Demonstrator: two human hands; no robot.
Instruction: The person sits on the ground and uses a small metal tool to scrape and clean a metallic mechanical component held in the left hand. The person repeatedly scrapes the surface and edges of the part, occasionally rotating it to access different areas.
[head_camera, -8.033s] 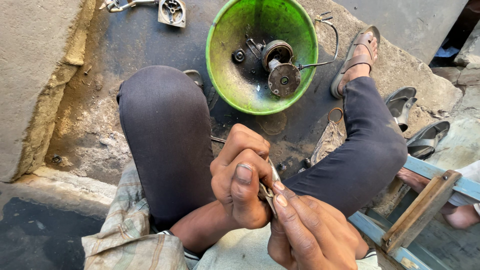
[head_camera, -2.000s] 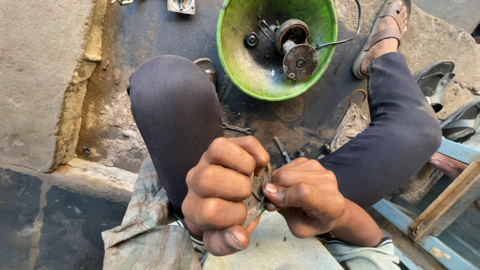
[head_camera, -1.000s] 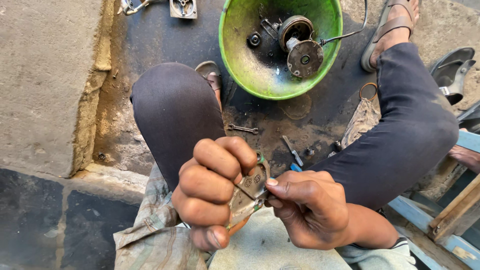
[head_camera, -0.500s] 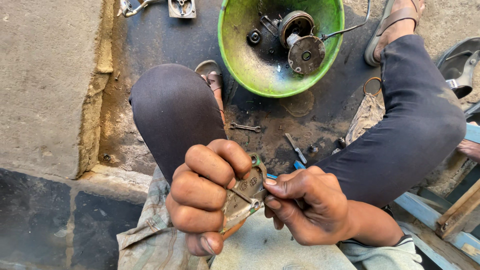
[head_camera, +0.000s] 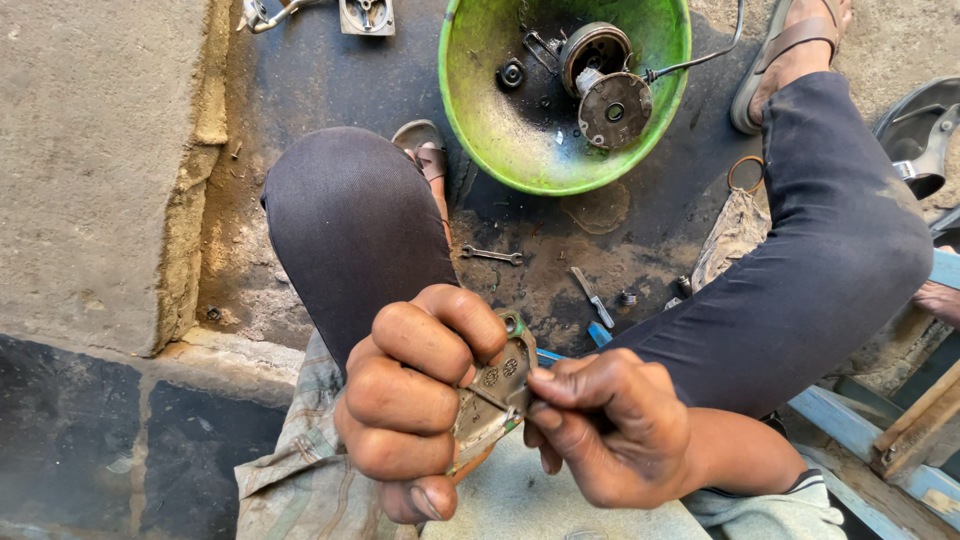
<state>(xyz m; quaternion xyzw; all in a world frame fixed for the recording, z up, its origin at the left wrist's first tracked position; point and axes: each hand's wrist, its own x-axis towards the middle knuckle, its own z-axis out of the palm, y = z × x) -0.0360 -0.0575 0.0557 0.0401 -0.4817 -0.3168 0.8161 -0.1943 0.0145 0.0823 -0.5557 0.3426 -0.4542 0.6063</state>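
Hands: 2 | left hand (head_camera: 415, 400) grip closed round one metal plate (head_camera: 497, 392) | right hand (head_camera: 605, 425) grip pinches its edge

a green bowl (head_camera: 500, 130) sat on the dark, oily floor (head_camera: 320, 70), holding a round metal motor part (head_camera: 612, 108) with a wire running out over the rim, and a small black ring (head_camera: 512, 73) beside it. a small spanner (head_camera: 490, 255) and a short metal tool (head_camera: 592, 296) lay on the floor nearer in, well apart from a thin ring (head_camera: 745, 172) by a dirty rag (head_camera: 730, 235). a concrete slab (head_camera: 95, 160) bordered the floor on the left, and blue wooden slats (head_camera: 850, 425) showed at lower right.
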